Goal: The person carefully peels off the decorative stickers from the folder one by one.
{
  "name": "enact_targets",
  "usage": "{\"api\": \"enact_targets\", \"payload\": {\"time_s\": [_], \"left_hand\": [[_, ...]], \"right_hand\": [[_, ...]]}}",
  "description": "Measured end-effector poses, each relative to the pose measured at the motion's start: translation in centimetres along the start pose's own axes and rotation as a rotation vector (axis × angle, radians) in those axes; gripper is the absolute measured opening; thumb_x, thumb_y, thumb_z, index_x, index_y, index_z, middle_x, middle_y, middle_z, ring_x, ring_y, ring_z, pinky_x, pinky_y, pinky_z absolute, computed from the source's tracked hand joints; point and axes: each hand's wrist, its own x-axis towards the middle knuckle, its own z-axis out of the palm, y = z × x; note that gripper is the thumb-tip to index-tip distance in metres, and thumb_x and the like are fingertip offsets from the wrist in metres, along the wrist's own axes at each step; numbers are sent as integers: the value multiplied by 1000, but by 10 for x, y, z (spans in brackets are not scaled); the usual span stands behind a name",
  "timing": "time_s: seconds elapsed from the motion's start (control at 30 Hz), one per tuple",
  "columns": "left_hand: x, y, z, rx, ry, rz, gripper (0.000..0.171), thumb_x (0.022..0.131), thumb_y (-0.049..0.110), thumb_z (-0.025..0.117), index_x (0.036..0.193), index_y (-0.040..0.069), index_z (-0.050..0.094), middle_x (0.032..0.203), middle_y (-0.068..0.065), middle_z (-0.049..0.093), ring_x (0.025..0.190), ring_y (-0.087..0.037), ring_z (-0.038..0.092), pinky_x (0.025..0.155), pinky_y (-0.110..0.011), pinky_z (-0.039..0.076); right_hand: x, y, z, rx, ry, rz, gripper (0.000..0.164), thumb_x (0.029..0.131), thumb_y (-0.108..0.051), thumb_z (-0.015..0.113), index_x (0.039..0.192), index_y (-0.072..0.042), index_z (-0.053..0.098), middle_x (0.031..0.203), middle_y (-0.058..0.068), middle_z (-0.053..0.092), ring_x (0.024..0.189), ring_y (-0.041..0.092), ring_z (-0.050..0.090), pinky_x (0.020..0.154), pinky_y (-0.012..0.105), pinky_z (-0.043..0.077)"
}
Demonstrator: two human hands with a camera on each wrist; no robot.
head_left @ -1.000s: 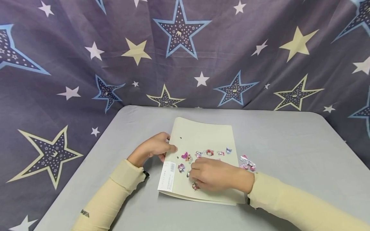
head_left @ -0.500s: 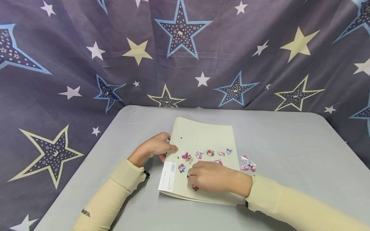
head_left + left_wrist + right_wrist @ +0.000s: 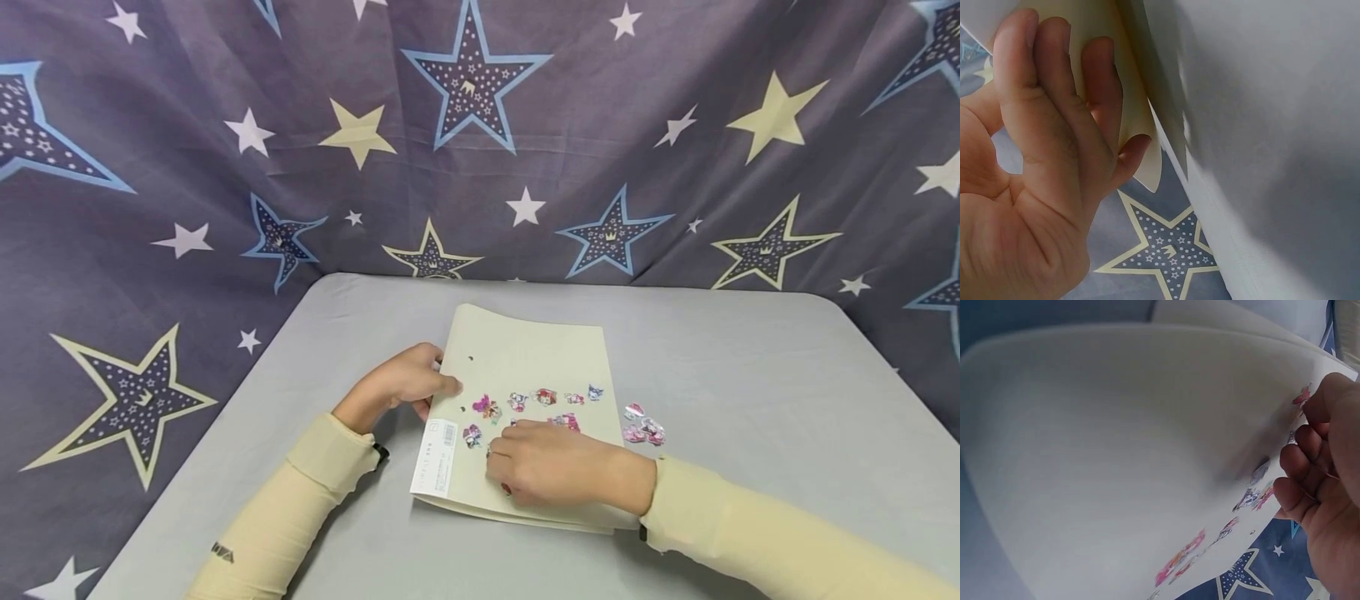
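A cream file folder (image 3: 540, 350) lies on the table, its left edge held by my left hand (image 3: 408, 377), thumb on top and fingers underneath. In the left wrist view, the left fingers (image 3: 1041, 112) lie behind the folder's edge. Several shiny character stickers, among them a pink and orange sticker (image 3: 486, 407) and a red-haired figure sticker (image 3: 545, 397), are spread over the cover. My right hand (image 3: 558, 462) rests on the lower cover, fingers curled. In the right wrist view its thumb touches beside a red sticker (image 3: 1302, 397); whether anything is under the fingertips is hidden.
Right of the folder, a small pile of loose pink and silver stickers (image 3: 643, 430) lies on the grey table (image 3: 720, 375). A white barcode label (image 3: 435, 457) marks the folder's lower left corner. Behind hangs a star-patterned cloth (image 3: 637, 150).
My right hand has shifted slightly left and down, covering more of the lower red sticker and uncovering a pink sticker above it. My left hand keeps its hold on the folder.
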Motion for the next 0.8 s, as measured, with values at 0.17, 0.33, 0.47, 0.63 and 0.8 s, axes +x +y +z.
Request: {"api": "enact_targets", "payload": {"time_s": [0.17,0.33,0.47,0.63,0.8], "left_hand": [[0,-1,-1,2,2,3,26,92,4,65,110,-13,57,79,-20,73,58,-27,72,49,-36,61],[0,-1,0,2,-3,10,26,92,4,65,110,-13,57,79,-20,73,59,-28,72,49,-37,61],[0,0,0,2,-7,10,25,92,4,65,109,-13,58,79,-20,73,59,-28,72,48,-37,61],[-1,0,0,10,-2,7,25,92,4,65,110,-12,58,78,-20,73,58,-27,71,48,-37,60],[-1,1,0,10,-5,8,25,91,4,65,110,-12,57,79,-20,73,58,-27,71,48,-36,60]], "right_hand": [[-1,3,0,71,-31,35,13,92,-21,70,89,-22,57,84,-12,48,81,9,46,83,22,47],[-2,5,1,75,-13,37,10,91,-19,69,93,-22,60,83,-11,48,80,11,45,79,23,44],[-2,5,4,77,11,31,10,92,-19,69,97,-23,61,85,-10,51,81,11,47,80,24,44],[-2,5,5,69,47,20,12,92,-20,70,97,-25,61,86,-10,52,82,11,50,82,26,45],[-3,4,3,54,64,27,11,91,-21,71,97,-26,63,86,-11,54,83,11,52,83,28,46]]}}
